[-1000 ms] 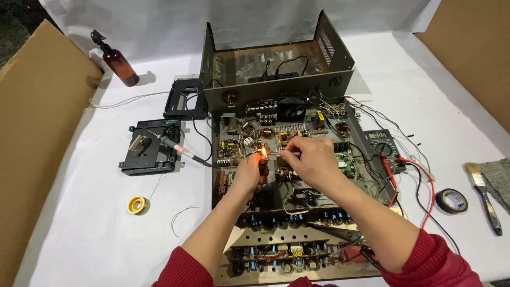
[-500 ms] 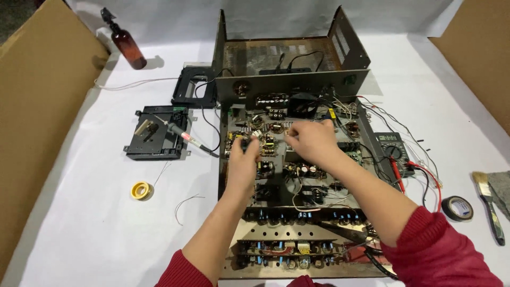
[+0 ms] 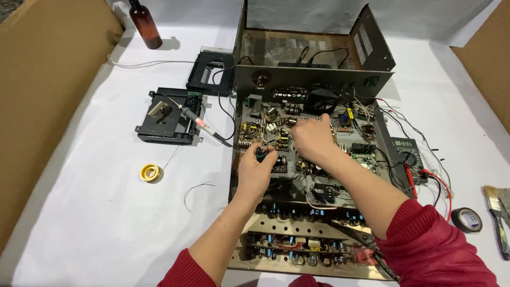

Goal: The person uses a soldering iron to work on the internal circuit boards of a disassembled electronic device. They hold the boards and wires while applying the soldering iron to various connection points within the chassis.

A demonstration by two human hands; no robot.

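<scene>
An open metal electronics chassis (image 3: 313, 79) lies in front of me, its circuit boards (image 3: 265, 130) and wiring exposed. My left hand (image 3: 254, 172) is closed around a small dark lighter (image 3: 261, 154), held just above the boards left of centre. My right hand (image 3: 313, 139) reaches over the middle boards, its fingers curled down among the components. The back of that hand hides the fingertips, so I cannot tell whether they pinch anything. The two hands are about a hand's width apart.
A soldering iron (image 3: 197, 121) rests across a black drive mechanism (image 3: 166, 118) on the left, with a yellow solder spool (image 3: 150, 172) below it. A brown bottle (image 3: 145, 25) stands far left. A multimeter (image 3: 406, 152), black tape roll (image 3: 466, 219) and brush (image 3: 496, 213) lie right. Cardboard walls (image 3: 48, 106) flank the white sheet.
A small flame glowed between my hands a second ago and is now out. My view has moved closer. Both hands have stayed over the same boards, shifting slightly.
</scene>
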